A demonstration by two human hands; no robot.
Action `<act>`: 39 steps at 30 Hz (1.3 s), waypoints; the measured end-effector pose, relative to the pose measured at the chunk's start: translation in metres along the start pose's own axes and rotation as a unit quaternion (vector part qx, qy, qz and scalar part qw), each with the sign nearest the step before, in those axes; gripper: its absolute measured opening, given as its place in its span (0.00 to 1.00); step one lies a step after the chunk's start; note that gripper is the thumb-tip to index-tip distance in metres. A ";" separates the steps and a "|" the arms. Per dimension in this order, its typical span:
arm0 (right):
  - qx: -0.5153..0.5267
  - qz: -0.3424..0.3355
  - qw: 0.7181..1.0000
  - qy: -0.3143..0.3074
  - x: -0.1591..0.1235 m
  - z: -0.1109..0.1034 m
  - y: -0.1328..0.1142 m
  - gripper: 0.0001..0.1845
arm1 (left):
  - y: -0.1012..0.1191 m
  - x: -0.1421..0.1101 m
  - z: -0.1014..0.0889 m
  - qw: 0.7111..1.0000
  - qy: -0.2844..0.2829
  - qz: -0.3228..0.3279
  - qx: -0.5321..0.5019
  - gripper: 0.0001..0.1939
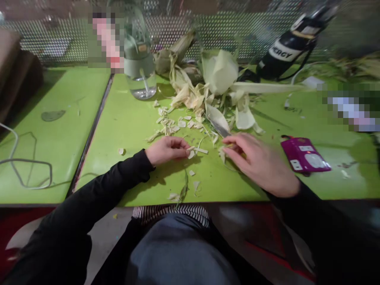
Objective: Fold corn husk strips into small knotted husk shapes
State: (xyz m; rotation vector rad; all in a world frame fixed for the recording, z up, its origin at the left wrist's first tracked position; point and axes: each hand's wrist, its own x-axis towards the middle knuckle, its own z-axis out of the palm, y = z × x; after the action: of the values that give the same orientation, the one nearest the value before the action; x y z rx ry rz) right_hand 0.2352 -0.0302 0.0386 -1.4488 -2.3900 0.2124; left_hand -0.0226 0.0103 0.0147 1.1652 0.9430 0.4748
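My left hand (170, 150) is closed, thumb against forefinger, on a small pale strip of dried corn husk (202, 151). My right hand (252, 160) is to its right, fingers curled round a grey metal blade (220, 128) that points up and left. The handle is hidden in the fingers, so whether it is scissors or a knife cannot be made out. A pale scrap (222, 154) shows just below the right fingertips. Cut husk pieces (181, 124) lie scattered beyond both hands, in front of a heap of dried husks (190, 93).
A clear water bottle (141, 79) stands behind left, and a black bottle marked ERGY (276, 55) leans at the back right. A purple device (305, 155) sits right of my right hand. A cable (49, 174) loops over the green table (113, 138), whose seam runs left of me.
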 end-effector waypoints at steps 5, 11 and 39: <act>-0.174 0.121 0.974 -0.085 -0.037 -0.010 0.032 0.15 | -0.001 0.000 0.003 0.987 0.073 0.096 -0.108 0.07; -0.133 0.235 0.948 -0.169 -0.010 -0.021 0.044 0.09 | 0.009 -0.004 0.014 0.961 0.109 0.080 -0.239 0.09; 0.022 0.143 0.989 -0.009 -0.019 -0.002 -0.038 0.32 | 0.037 -0.002 0.050 0.881 0.150 0.194 -0.405 0.09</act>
State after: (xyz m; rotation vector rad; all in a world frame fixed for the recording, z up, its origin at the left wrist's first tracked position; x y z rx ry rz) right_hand 0.2127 -0.0649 0.0472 -1.7714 -2.1678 0.3445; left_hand 0.0228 -0.0055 0.0543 0.4986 0.6426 1.2688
